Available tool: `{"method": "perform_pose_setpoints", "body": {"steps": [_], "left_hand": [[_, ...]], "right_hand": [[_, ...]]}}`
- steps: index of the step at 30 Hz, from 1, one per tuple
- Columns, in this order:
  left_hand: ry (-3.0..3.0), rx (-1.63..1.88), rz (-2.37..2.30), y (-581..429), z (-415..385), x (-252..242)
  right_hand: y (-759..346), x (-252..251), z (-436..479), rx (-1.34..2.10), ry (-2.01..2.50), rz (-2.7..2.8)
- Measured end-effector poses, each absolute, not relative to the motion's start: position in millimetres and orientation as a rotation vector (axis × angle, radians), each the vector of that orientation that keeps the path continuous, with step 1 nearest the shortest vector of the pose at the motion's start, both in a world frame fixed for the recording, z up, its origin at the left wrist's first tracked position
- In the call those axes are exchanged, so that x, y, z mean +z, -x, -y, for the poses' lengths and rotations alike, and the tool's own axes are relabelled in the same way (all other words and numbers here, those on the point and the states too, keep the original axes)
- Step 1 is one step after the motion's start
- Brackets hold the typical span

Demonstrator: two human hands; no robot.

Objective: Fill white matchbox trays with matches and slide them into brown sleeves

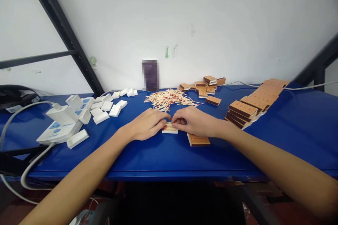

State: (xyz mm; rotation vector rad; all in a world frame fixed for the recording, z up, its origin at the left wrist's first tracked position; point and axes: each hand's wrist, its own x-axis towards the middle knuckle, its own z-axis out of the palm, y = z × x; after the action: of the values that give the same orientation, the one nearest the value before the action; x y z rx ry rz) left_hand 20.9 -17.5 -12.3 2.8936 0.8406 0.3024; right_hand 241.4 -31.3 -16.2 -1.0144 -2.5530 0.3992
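A small white matchbox tray [169, 128] holding red-tipped matches lies on the blue table between my hands. My left hand [149, 123] is closed at its left end, with the thumb against the edge and the forefinger behind. Over the right end, my right hand [188, 121] is curled with thumb and fingers together; whatever is between the fingertips is hidden. Under the right wrist sits a brown matchbox cover [198, 140]. Just beyond my hands spreads a heap of loose matches [169, 99].
White trays [107, 106] lie scattered at left beside a power strip [59, 130] with chargers and cables. Brown matchbox covers [202, 89] are piled at the back right. Stacked rows of matchboxes [243, 109] stand at right. A pixelated dark rectangle [151, 75] leans against the wall.
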Motion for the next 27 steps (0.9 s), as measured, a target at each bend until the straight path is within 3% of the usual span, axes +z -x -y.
{"method": "perform_pose_setpoints", "body": {"steps": [10,27], "left_hand": [[-2.923,0.261,-0.845,-22.2,16.8,-15.2],[-3.005,0.224,-0.913,-19.8,17.3,-13.8]], "right_hand": [[-237.5,-17.7,30.4,0.573,0.993,2.508],[-240.7,-16.9,30.3,0.352,0.902,2.496]]}}
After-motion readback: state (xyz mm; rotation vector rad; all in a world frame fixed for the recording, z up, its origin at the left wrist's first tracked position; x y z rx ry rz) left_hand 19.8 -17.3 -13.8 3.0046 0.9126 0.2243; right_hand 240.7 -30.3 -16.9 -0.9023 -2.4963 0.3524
